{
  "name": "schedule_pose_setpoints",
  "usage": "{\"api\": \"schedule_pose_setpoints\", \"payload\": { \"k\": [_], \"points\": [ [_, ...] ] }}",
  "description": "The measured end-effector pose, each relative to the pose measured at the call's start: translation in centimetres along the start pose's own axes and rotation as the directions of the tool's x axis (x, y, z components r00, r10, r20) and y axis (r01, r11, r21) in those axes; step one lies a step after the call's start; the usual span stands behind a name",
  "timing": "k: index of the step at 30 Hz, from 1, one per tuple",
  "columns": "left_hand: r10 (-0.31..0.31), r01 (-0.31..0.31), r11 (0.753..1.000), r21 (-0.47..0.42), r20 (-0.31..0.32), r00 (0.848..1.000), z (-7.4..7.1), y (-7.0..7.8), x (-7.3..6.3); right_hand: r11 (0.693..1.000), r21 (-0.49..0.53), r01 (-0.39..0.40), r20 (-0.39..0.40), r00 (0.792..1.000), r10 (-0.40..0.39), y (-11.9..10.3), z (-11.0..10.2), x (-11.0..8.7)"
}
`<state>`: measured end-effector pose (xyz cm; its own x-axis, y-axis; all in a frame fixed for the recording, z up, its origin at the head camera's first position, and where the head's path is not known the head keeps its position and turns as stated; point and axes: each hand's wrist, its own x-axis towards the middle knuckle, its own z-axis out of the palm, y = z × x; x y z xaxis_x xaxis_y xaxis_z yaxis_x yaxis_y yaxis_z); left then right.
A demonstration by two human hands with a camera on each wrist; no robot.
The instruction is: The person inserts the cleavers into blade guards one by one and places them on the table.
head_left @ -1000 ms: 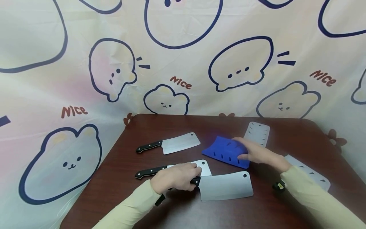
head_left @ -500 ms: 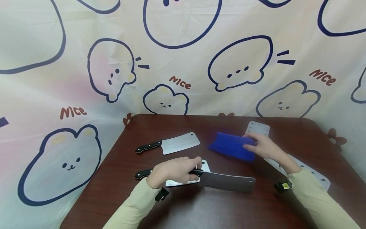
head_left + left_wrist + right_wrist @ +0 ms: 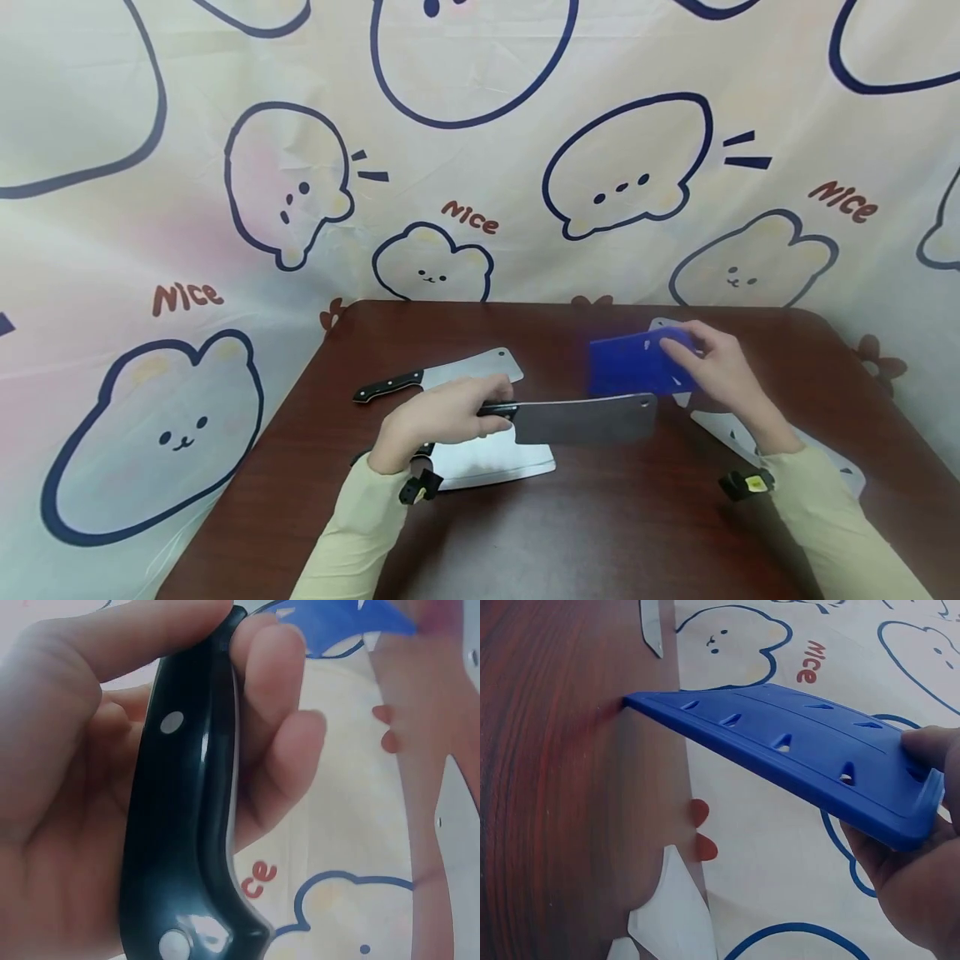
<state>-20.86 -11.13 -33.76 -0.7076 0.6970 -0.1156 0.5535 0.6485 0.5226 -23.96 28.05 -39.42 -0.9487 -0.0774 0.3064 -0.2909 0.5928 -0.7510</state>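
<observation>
In the head view my left hand (image 3: 450, 412) grips a cleaver (image 3: 585, 423) by its black handle, the blade raised over the table and pointing right. The left wrist view shows my fingers curled around the riveted handle (image 3: 180, 795). My right hand (image 3: 720, 367) pinches the right end of a blue plastic blade guard (image 3: 637, 362) with triangular holes, held up beyond the cleaver's blade tip. From the right wrist, the blue guard (image 3: 802, 750) tilts, its far end away from my hand (image 3: 922, 885). A gap separates blade and guard.
A second cleaver (image 3: 495, 467) lies below my left hand, its handle mostly covered. Behind it lies another cleaver (image 3: 390, 385), partly hidden by the hand. White perforated guards lie at right, one guard (image 3: 663, 322) behind the blue one, another guard (image 3: 843, 467) under the right forearm.
My left hand has lifted the cleaver off the table and moved it up and away, its blade tipped. The right hand has raised the blue guard and moved it right, turning it.
</observation>
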Motion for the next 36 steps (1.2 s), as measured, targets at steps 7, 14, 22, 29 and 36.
{"api": "schedule_pose_setpoints", "payload": {
  "k": [7,14,22,29,36],
  "points": [
    [-0.03,0.024,0.99,-0.136,-0.039,0.999,-0.9,-0.9,-0.3,0.999,-0.033,-0.028,-0.057,0.998,0.026,-0.6,-1.2,-0.4],
    [-0.013,-0.003,0.978,-0.208,-0.075,0.997,-1.9,-2.0,-0.3,0.998,-0.031,-0.062,-0.102,0.993,0.059,-0.8,-2.8,-0.8],
    [-0.059,0.025,0.946,-0.324,-0.094,0.994,-2.4,-4.1,-0.6,0.994,0.025,-0.111,-0.12,0.986,0.113,-0.2,-4.2,-1.3],
    [-0.061,0.013,0.928,-0.373,-0.119,0.991,-2.5,-5.6,-0.7,0.971,0.166,-0.172,-0.108,0.976,0.191,0.4,-4.9,-1.5],
    [-0.074,0.018,0.911,-0.413,-0.119,0.99,-2.2,-6.7,-0.2,0.935,0.299,-0.192,-0.137,0.961,0.242,0.2,-5.2,-1.7]
  ]
}}
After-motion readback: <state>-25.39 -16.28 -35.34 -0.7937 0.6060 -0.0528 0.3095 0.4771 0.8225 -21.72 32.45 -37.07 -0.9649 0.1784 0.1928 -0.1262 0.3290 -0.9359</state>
